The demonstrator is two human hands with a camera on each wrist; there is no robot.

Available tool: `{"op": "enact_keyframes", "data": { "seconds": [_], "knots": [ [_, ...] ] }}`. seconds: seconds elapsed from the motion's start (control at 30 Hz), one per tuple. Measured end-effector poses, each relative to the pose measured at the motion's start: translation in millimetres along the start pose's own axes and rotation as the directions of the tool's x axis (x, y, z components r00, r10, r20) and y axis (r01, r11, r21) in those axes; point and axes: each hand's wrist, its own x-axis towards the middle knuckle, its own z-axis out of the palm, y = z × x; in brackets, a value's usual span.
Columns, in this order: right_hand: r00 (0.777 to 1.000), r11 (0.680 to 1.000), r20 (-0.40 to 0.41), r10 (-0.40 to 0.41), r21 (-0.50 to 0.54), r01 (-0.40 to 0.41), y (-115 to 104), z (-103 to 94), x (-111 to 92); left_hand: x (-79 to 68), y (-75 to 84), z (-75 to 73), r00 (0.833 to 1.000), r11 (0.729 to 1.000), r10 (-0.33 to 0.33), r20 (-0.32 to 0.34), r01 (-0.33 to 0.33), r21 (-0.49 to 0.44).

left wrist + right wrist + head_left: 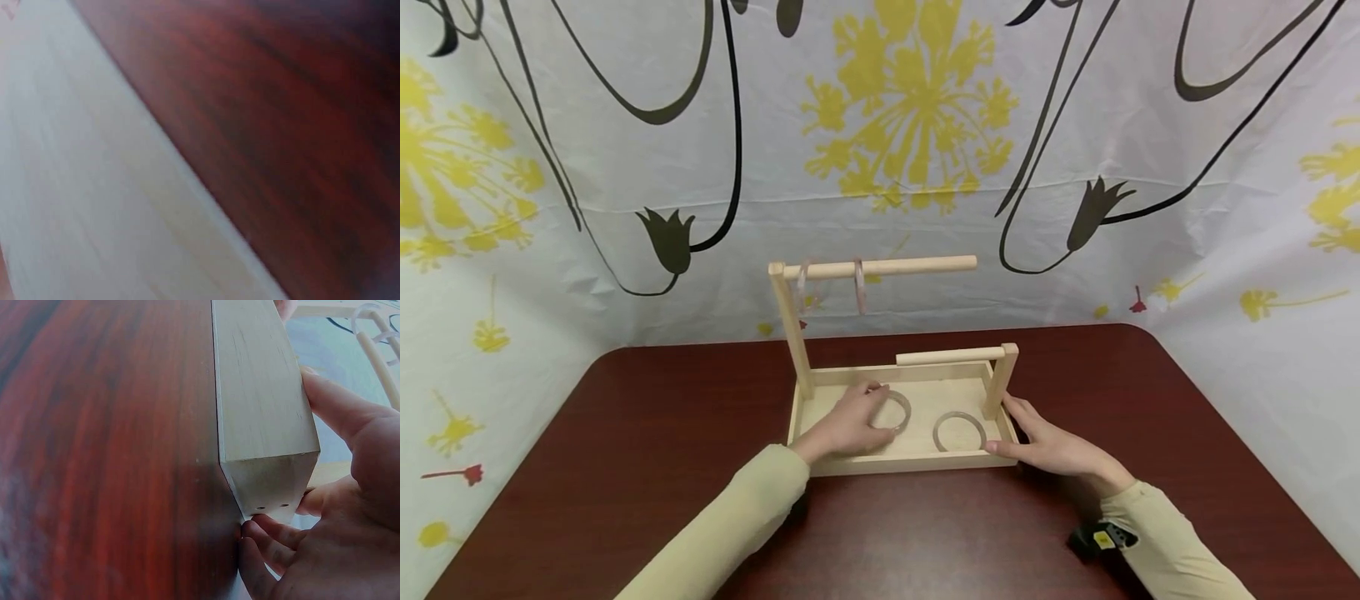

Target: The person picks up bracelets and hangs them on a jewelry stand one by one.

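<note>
Dark red-brown table (662,425), grained and glossy, pale wooden tray (917,463) resting on it

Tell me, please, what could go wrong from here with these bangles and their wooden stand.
The held bangle might slip, since only the thumb and fingers of the left hand appear to hold it. The hanging bangles could slide off if something knocks the upper rod, whose right end is free. The tray might shift if the right hand, gripping its corner, lets go.

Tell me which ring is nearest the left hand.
The left ring in the tray, partly covered by that hand; the right ring lies farther off; two rings hang above.
</note>
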Motion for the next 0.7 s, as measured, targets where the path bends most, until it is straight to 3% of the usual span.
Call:
{"op": "enact_keyframes", "data": {
  "seconds": [0.27,0.5,0.7],
  "knots": [
    [1.000,1.000,0.008,-0.005,-0.005,0.005,-2,-1.0,0,-2.8,-9.1,-12.5,0.989,0.991,-0.070,-0.131,0.054,-0.126],
    [1.000,1.000,0.014,0.000,-0.001,0.000,-1,-0.9,0,-5.2,-7.7,-17.1,0.979,0.973,-0.111,-0.170,0.072,-0.221],
    [1.000,1.000,0.016,-0.001,0.003,0.001,-1,-1.2,0,-6.5,-3.7,-19.4,0.970,0.940,-0.165,-0.180,0.100,-0.326]
  ]
}}
